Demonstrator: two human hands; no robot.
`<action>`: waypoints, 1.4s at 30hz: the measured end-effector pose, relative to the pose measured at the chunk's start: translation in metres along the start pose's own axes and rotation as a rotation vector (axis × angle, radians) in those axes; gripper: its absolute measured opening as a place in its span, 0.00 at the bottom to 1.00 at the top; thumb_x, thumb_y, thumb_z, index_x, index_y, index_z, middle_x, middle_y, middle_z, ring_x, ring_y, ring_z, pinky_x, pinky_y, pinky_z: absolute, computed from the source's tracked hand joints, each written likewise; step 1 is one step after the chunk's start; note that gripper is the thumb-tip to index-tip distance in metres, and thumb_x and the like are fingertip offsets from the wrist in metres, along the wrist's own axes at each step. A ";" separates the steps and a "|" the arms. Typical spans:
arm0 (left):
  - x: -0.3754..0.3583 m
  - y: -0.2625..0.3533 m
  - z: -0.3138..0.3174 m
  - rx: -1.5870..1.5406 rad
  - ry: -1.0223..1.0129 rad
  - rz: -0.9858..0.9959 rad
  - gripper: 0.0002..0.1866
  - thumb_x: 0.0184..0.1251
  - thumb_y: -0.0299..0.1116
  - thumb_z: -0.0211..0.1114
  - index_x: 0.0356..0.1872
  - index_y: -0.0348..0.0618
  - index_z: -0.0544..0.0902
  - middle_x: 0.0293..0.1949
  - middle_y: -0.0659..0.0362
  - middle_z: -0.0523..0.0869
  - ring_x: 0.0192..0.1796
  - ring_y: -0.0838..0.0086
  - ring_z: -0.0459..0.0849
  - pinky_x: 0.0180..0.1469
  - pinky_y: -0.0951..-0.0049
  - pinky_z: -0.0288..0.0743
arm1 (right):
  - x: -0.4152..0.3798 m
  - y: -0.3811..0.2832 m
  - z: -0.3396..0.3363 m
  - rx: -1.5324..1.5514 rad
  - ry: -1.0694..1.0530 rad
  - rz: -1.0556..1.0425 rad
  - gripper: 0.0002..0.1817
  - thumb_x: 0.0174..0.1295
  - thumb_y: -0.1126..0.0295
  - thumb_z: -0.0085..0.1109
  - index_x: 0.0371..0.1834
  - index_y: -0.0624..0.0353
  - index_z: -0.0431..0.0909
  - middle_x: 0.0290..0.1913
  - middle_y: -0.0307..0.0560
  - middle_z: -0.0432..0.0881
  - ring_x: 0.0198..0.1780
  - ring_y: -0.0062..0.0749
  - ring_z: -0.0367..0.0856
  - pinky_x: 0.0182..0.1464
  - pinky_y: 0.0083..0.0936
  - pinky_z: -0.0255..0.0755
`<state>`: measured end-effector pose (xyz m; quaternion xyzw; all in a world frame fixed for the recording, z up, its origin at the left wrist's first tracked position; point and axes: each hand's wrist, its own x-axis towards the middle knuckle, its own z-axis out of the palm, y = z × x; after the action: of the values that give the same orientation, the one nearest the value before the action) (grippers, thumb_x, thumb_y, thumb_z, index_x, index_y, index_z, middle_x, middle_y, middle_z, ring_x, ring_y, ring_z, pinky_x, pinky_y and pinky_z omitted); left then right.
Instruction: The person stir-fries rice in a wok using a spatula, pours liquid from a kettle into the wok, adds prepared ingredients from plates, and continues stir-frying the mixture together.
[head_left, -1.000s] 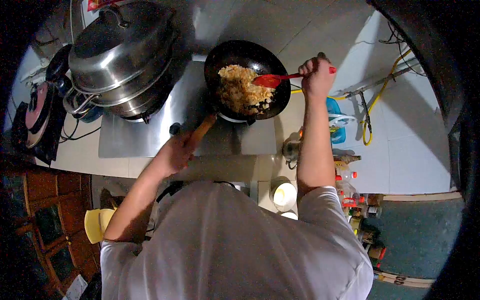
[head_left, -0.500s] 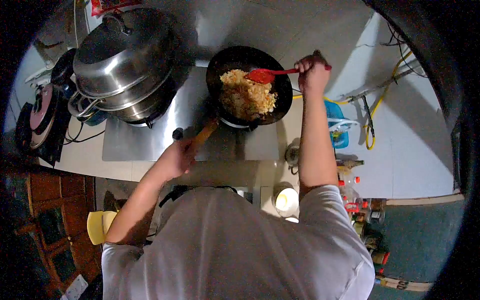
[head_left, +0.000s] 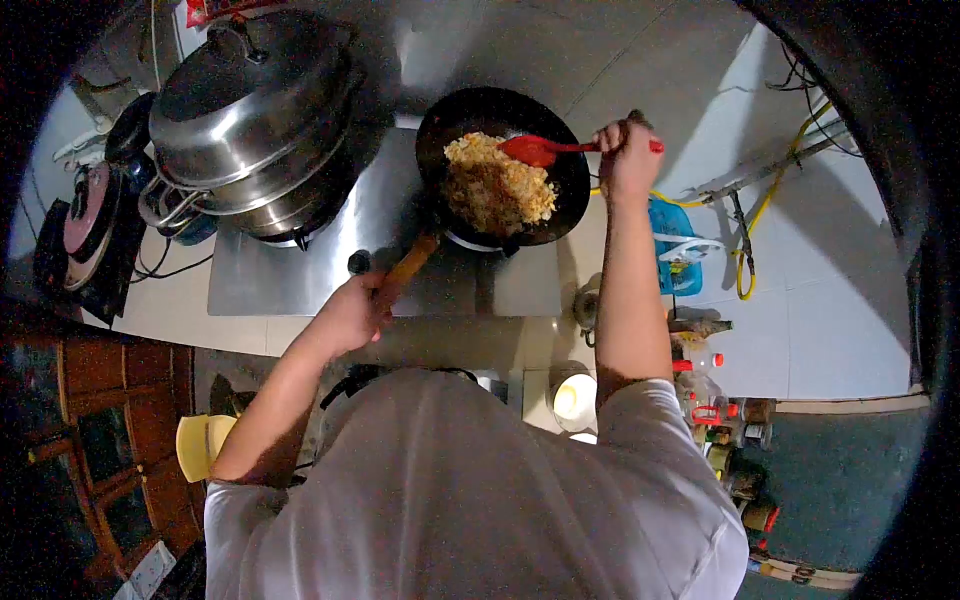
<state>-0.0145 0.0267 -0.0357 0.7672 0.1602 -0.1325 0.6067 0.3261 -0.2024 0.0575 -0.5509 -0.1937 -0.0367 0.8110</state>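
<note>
A dark wok rests over the right burner of the steel stove. Fried rice lies heaped in its middle and left side. My left hand is closed round the wok's wooden handle. In my right hand is a red spatula, gripped near the end of its handle. The spatula's blade touches the upper part of the rice and hides a little of it.
To the left, a large lidded steel steamer pot stands on the other burner of the stove. A blue basket and several bottles are on the right. A lit white bowl sits nearer my body.
My right hand and the spatula have shifted very slightly, the blade moving a little right over the rice. My left hand keeps its hold on the wok handle. The whole view has shifted slightly.
</note>
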 end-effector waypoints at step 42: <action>0.000 0.024 0.013 -0.031 0.028 -0.161 0.27 0.77 0.48 0.58 0.66 0.36 0.74 0.27 0.63 0.80 0.24 0.83 0.75 0.26 0.81 0.71 | -0.078 0.002 0.019 -0.157 -0.294 -0.001 0.10 0.71 0.66 0.59 0.34 0.59 0.78 0.29 0.34 0.75 0.31 0.19 0.73 0.33 0.20 0.69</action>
<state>-0.0043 0.0086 -0.0173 0.7442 0.2317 -0.1676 0.6037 0.2496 -0.1962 0.0344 -0.6119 -0.3072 0.0286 0.7283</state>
